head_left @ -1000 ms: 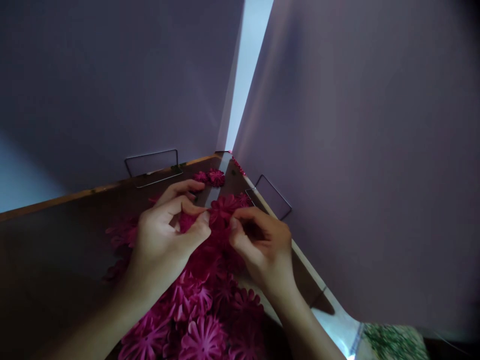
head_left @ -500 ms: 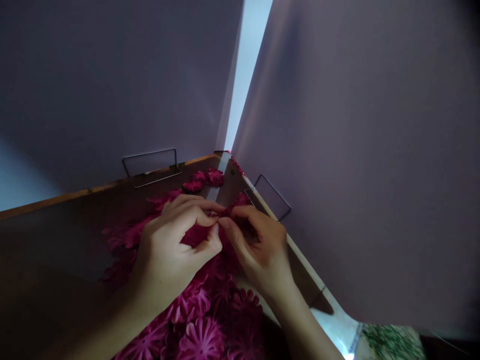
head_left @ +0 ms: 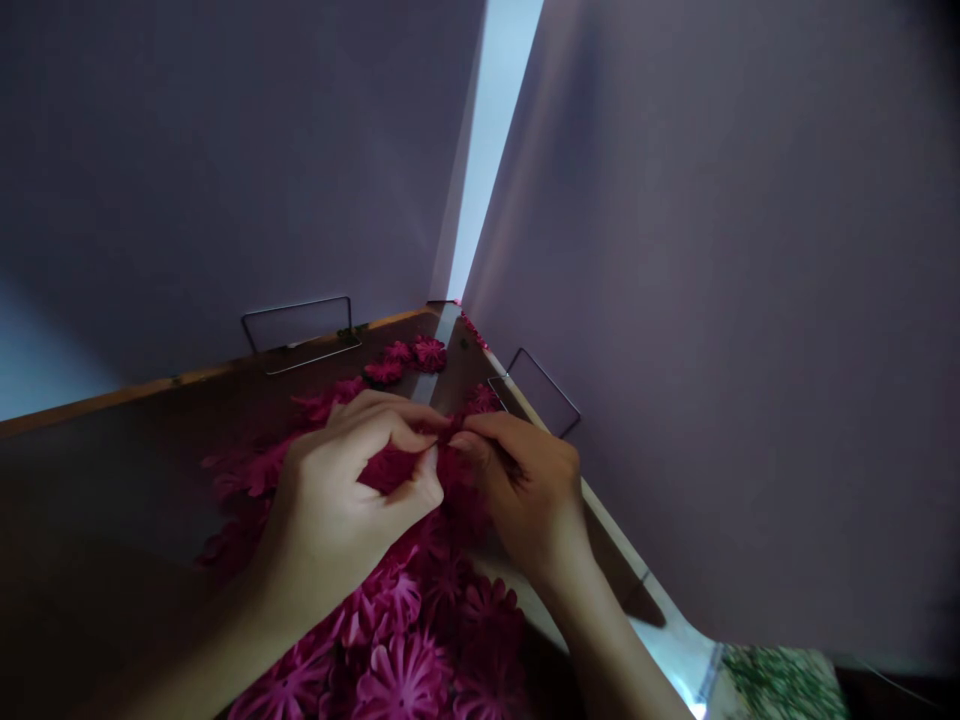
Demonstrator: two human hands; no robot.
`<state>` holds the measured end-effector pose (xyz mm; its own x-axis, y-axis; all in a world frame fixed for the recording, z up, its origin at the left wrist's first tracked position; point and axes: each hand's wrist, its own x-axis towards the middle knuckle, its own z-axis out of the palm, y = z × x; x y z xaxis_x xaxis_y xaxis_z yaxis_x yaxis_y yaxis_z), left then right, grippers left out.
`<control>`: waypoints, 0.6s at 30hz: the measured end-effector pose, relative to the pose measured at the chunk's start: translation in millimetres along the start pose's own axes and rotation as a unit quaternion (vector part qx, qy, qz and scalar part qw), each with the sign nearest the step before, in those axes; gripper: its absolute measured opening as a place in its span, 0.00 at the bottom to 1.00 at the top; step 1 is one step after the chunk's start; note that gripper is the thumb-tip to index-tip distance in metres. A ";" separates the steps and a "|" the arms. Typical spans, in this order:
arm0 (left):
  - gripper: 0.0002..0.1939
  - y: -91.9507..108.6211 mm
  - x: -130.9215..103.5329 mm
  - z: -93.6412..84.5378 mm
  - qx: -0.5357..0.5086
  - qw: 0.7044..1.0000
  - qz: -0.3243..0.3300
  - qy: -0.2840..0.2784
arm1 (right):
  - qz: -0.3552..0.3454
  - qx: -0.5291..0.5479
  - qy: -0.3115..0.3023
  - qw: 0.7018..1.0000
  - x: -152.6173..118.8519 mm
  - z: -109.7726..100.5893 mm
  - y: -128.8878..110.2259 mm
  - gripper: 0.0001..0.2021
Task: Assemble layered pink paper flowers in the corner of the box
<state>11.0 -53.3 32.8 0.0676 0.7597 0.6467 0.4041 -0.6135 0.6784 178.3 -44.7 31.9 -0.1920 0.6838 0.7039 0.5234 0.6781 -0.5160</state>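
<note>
My left hand (head_left: pixel 367 455) is closed in a pinch, thumb against fingertips, over the middle of a heap of magenta artificial flower pieces (head_left: pixel 405 680). What it pinches is too small and dark to make out. Just to its right, my right hand (head_left: pixel 529 480) also has thumb and index finger pressed together. Its fingertips sit close to the left ones, a small gap between them, and anything in that pinch is hidden. Loose petal pieces spread under and around both hands, many-lobed and flat.
Several magenta flowers (head_left: pixel 412 355) lie toward the table's far corner. Bent wire frames stand at the left edge (head_left: pixel 300 335) and the right edge (head_left: pixel 540 390). Grey panels (head_left: pixel 225 180) rise behind both edges, with a bright gap between. A green patterned cloth (head_left: pixel 784 685) is at lower right.
My right hand has drawn slightly right, its thumb now apart from the left fingertips. My left hand has stayed almost where it was.
</note>
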 end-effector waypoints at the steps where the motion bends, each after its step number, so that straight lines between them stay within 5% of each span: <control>1: 0.07 -0.8 0.3 -0.3 -0.021 0.999 -0.029 -0.005 | -0.003 -0.003 -0.003 1.000 -0.2 -0.1 -0.4 0.03; 8: 0.05 -7.2 5.9 -1.0 -0.214 0.954 -0.208 0.000 | -0.045 -0.062 0.047 0.996 -0.6 1.3 -5.0 0.13; 11: 0.04 -8.1 7.4 0.5 -0.242 0.943 -0.229 0.019 | 0.068 -0.004 0.063 0.996 0.9 1.9 -2.5 0.19; 14: 0.04 -8.6 9.1 0.9 -0.243 0.941 -0.235 0.021 | 0.177 0.108 0.021 0.978 1.9 0.4 1.2 0.11; 18: 0.05 -12.8 12.1 -0.5 -0.218 0.951 -0.220 -0.018 | 0.166 0.094 0.008 0.982 1.8 -2.2 0.2 0.07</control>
<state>6.1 -36.4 32.1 0.0134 0.9654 0.2603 -0.0155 -0.2601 0.9655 179.9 -44.0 34.1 -0.0224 0.8725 0.4881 0.3931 0.4566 -0.7981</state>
